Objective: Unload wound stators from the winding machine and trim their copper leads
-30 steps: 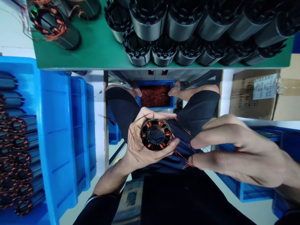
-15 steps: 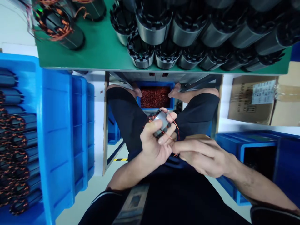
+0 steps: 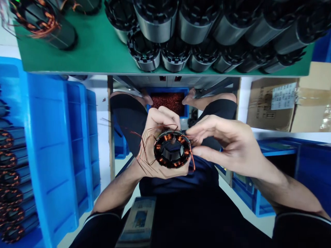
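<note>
My left hand point(image 3: 151, 137) wraps round a motor stator point(image 3: 158, 159), its ringed end turned up toward me. Copper windings line the slots inside the dark ring. Loose copper wires point(image 3: 144, 146) trail from its left side over my left palm and wrist. At the stator's right edge, my right hand point(image 3: 227, 141) has its thumb and fingertips around more thin wires point(image 3: 193, 139); the exact grip is partly hidden. One reddish lead point(image 3: 193, 162) bends down beside the right thumb. My left fingers cover much of the stator's outer body.
Several bare stators point(image 3: 156, 26) crowd the green bench point(image 3: 90, 58) ahead, with a wound stator point(image 3: 49, 26) at its left. A blue crate point(image 3: 51, 155) on the left holds wound stators. A blue bin point(image 3: 168, 103) of copper scraps stands between my feet. Right: a cardboard box point(image 3: 269, 103).
The stator has been turned so that its wound end faces up toward me. My left hand has shifted its hold, and my right hand has moved up to the stator's right edge.
</note>
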Tool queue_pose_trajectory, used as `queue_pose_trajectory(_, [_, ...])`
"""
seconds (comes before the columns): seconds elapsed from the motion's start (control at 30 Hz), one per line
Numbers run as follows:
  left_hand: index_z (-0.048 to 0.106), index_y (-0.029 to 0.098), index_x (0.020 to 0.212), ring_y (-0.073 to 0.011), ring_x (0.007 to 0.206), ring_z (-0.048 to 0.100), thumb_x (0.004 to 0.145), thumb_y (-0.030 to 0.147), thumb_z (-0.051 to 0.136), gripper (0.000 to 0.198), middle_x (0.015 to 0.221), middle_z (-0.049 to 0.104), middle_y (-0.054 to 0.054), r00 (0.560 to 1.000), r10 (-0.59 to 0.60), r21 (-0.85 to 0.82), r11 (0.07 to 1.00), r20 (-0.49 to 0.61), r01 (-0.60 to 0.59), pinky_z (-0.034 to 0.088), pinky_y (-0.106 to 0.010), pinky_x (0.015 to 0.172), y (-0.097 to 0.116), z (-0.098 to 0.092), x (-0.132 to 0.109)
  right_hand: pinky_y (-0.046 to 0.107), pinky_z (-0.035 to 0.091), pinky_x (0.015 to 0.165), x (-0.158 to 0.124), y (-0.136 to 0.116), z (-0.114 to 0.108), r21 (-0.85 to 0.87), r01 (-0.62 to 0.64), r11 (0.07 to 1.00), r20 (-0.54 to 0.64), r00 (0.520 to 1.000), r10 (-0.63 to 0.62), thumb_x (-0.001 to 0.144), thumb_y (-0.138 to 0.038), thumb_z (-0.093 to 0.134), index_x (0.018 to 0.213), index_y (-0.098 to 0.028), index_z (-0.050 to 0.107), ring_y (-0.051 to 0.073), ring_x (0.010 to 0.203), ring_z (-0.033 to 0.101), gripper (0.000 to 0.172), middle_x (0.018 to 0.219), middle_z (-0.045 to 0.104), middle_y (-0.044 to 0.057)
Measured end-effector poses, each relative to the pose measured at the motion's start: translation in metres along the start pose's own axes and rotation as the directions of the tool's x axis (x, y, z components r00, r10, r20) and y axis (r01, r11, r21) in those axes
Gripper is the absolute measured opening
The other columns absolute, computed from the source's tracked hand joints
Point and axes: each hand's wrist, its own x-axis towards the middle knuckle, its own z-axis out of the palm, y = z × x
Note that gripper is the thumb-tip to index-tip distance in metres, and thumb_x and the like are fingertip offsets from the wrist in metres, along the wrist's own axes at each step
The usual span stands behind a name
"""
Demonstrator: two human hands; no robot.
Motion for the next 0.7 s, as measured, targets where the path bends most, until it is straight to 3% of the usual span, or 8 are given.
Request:
queue_pose_trajectory(0.1, [0.055,0.027,0.114,-0.0165,0.093,0.061,0.062,0.038,0.112,0.078,0.108,0.061,-0.001,0.982,0.166,-0.009,0.986,0.094,-0.166,0.048,-0.025,0.064,0.001,0.006,0.001,0.021,0.066,0.076,0.000,0.000,0.000,0.028,-0.016,0.999,0.034,0.999,0.015,0.098,-0.020,0.092,0.115,-0.019,0.081,0.010,0.083,0.079,0.021,0.098,0.084,0.001])
queue_pose_trajectory(0.2, [0.052,0.028,0.115,-0.0157,0.093,0.063,0.066,0.038,0.112,0.078,0.110,0.062,-0.002,0.974,0.164,-0.041,0.986,0.158,-0.159,0.050,-0.025,0.064,0.005,0.004,0.000,0.025,0.064,0.075,-0.005,-0.005,-0.002,-0.067,0.038,0.997,0.031,0.999,-0.036,0.095,-0.016,0.094,0.108,-0.020,0.082,0.013,0.082,0.077,0.018,0.097,0.082,0.002])
queue_pose_trajectory(0.3, [0.050,0.028,0.117,-0.0158,0.094,0.063,0.065,0.032,0.112,0.081,0.113,0.059,-0.002,0.972,0.112,-0.077,0.992,0.205,-0.098,0.053,-0.025,0.066,0.012,0.001,-0.004,0.030,0.063,0.076,-0.009,-0.019,-0.003,-0.273,0.117,0.955,0.055,0.993,-0.106,0.101,-0.015,0.086,0.108,-0.022,0.078,0.016,0.086,0.076,0.013,0.099,0.081,0.004])
queue_pose_trajectory(0.4, [0.051,0.029,0.117,-0.0165,0.092,0.063,0.066,0.034,0.111,0.079,0.113,0.062,-0.002,0.973,0.036,-0.114,0.993,0.228,-0.010,0.055,-0.028,0.066,0.014,0.002,-0.007,0.033,0.060,0.077,-0.012,-0.025,-0.005,-0.584,0.231,0.778,0.075,0.970,-0.232,0.104,-0.011,0.080,0.115,-0.025,0.075,0.018,0.085,0.075,0.019,0.097,0.080,0.004])
queue_pose_trajectory(0.5, [0.056,0.029,0.112,-0.0194,0.087,0.065,0.070,0.047,0.107,0.069,0.103,0.066,-0.001,0.992,-0.004,-0.122,0.992,0.127,0.019,0.055,-0.035,0.070,0.003,0.004,-0.008,0.034,0.055,0.074,-0.015,0.001,-0.014,-0.769,0.328,0.548,0.171,0.933,-0.318,0.104,-0.008,0.076,0.109,-0.024,0.074,0.019,0.080,0.070,0.017,0.088,0.076,0.002])
queue_pose_trajectory(0.57, [0.059,0.028,0.110,-0.0209,0.086,0.066,0.067,0.051,0.106,0.068,0.099,0.064,0.000,0.996,-0.006,-0.108,0.994,0.084,0.015,0.055,-0.039,0.074,-0.008,0.005,-0.008,0.032,0.054,0.072,-0.020,0.034,-0.024,-0.761,0.300,0.575,0.187,0.950,-0.249,0.110,-0.015,0.069,0.098,-0.024,0.071,0.018,0.077,0.069,0.015,0.085,0.074,0.003])
queue_pose_trajectory(0.63, [0.060,0.028,0.109,-0.0225,0.089,0.067,0.062,0.052,0.107,0.071,0.100,0.064,-0.001,0.998,-0.015,-0.092,0.996,0.053,0.020,0.056,-0.042,0.078,-0.016,0.004,-0.010,0.031,0.053,0.068,-0.027,0.062,-0.036,-0.749,0.138,0.648,0.090,0.990,-0.107,0.114,-0.025,0.063,0.090,-0.025,0.067,0.018,0.073,0.068,0.025,0.082,0.073,0.003])
queue_pose_trajectory(0.7, [0.060,0.029,0.107,-0.0239,0.093,0.066,0.063,0.053,0.108,0.069,0.102,0.065,-0.002,0.996,-0.084,-0.094,0.992,-0.010,0.083,0.057,-0.043,0.081,-0.016,0.001,-0.013,0.031,0.052,0.065,-0.036,0.073,-0.044,-0.764,-0.014,0.645,-0.033,0.999,-0.017,0.116,-0.033,0.061,0.087,-0.025,0.066,0.019,0.070,0.066,0.030,0.078,0.071,0.003])
